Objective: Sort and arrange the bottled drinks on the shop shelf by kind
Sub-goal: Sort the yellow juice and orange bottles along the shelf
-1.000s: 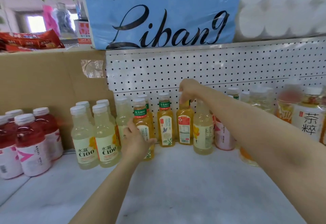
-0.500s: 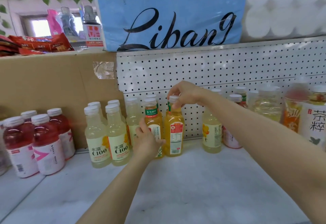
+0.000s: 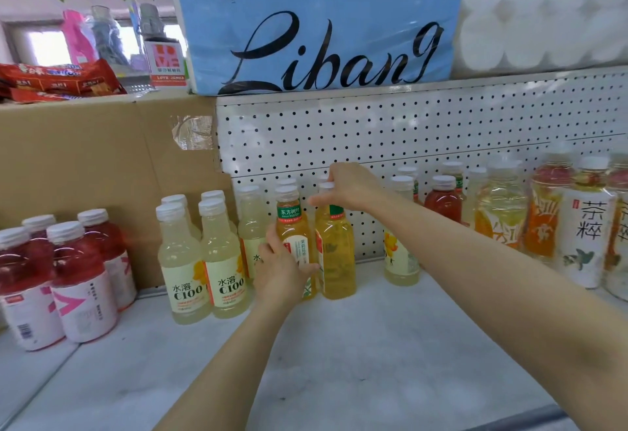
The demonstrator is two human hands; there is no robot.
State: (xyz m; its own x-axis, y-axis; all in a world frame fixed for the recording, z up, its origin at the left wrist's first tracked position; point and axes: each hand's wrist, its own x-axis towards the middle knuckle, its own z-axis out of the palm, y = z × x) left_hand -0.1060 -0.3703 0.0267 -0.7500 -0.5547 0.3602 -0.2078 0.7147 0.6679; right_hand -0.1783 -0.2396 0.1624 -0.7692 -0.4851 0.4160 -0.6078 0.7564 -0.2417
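A white marbled shop shelf (image 3: 339, 362) with a perforated white back panel (image 3: 407, 131). Four red drink bottles (image 3: 81, 281) stand left. The left hand (image 3: 282, 260) and right hand (image 3: 350, 186) each grip one of two amber tea bottles (image 3: 334, 254), standing mid-shelf.

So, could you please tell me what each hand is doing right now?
Left hand: grips the green-collared tea bottle.
Right hand: pinches the amber bottle by its cap.

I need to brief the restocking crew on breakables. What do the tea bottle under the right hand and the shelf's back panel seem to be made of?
The tea bottle looks like clear, glossy plastic: the amber drink shows through the wall, and it has a white screw cap and a printed wrap label. The back panel looks like white-painted perforated sheet metal, with even rows of small round holes, though coated board cannot be ruled out.
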